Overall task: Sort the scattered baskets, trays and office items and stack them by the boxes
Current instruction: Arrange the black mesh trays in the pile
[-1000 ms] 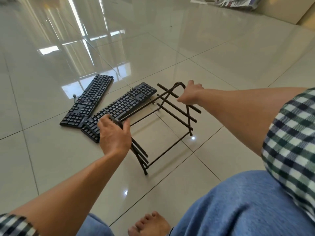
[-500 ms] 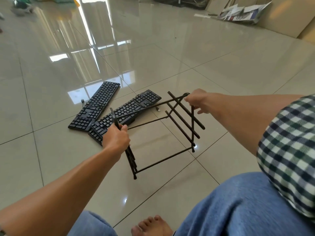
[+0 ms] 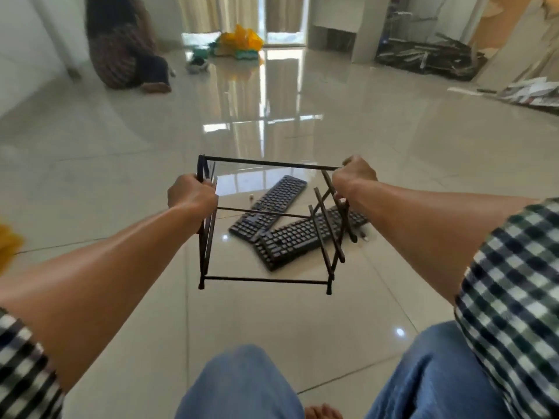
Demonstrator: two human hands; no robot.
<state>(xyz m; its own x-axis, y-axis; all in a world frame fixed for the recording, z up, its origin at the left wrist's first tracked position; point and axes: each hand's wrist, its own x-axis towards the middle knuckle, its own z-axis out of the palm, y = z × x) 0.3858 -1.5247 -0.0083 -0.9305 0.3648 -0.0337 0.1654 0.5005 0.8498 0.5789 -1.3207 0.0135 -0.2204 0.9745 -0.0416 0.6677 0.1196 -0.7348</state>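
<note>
The metal rack (image 3: 263, 280) hangs above the floor (image 3: 423, 164), with the left hand (image 3: 192, 198) gripping its left side and the right hand (image 3: 355, 179) its right. Below and beyond it lie two keyboards, the nearer keyboard (image 3: 295, 240) to the right, its left end touching the farther keyboard (image 3: 272, 202). Far back, a seated person (image 3: 124, 52) is at left, a heap of bags (image 3: 239, 40) in the middle, and flattened cardboard (image 3: 429, 58) at right, with loose papers (image 3: 532, 92) in front of it.

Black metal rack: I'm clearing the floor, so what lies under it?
A far keyboard and a near keyboard lie on the floor below the held rack; its bars hide strips of both.
</note>
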